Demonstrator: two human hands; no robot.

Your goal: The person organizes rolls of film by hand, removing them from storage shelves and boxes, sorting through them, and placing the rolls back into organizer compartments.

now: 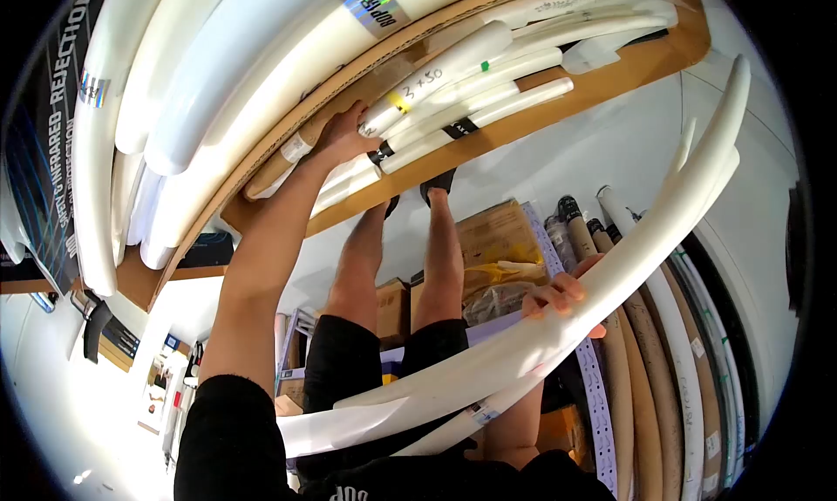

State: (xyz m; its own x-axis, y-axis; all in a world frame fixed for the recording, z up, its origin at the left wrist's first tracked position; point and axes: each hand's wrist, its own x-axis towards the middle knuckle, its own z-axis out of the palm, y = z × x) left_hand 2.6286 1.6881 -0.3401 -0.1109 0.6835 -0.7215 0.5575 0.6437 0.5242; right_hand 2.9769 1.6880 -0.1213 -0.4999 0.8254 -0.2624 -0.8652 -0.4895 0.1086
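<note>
My left hand (340, 136) reaches into a long cardboard box (514, 122) and closes at the near end of a white roll (436, 75) marked "3 x 50"; some of its fingers are hidden. Thinner white rolls (488, 113) lie beside that one, some with black bands. Across my lap, slanting up to the right, runs a bundle of long white rolls (645, 261). My right hand (562, 296) is wrapped round the bundle, its fingertips showing along the upper side. A thinner roll (501, 401) with a small shiny label lies along the bundle's underside.
Large white rolls (261, 82) fill another carton at upper left, next to a black printed box (52, 143). Brown and white tubes (645, 370) stand at right by a perforated lilac rack post (597, 414). A cardboard box (501, 231) sits beyond my legs.
</note>
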